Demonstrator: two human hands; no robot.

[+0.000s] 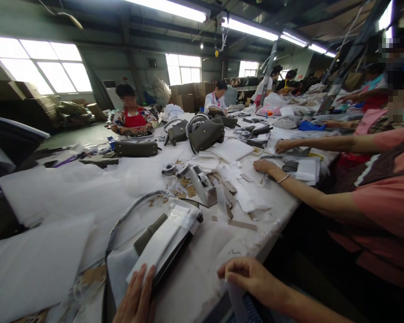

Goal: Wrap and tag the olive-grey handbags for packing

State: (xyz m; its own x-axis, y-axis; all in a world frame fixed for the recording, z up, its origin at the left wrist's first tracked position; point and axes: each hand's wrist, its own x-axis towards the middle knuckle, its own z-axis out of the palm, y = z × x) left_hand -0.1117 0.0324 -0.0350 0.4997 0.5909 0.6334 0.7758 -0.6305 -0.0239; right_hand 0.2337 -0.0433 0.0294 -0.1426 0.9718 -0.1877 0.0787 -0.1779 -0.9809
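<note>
A dark olive handbag lies on its side at the front of the table, partly covered by a white wrapping sheet. Its handle, wound in a pale covering, arches out to the left. My left hand rests on the near end of the sheet, fingers stretched out flat against it. At the table's front edge my right hand is closed, thumb against fingers, on a translucent white strip that hangs below it. Beyond the bag stands a grey tape dispenser.
White foam sheets cover the table's left side. Cardboard tags and brown strips lie around the dispenser. More olive bags stand farther back. At right, a co-worker's hands rest among wrapped pieces; other people work beyond.
</note>
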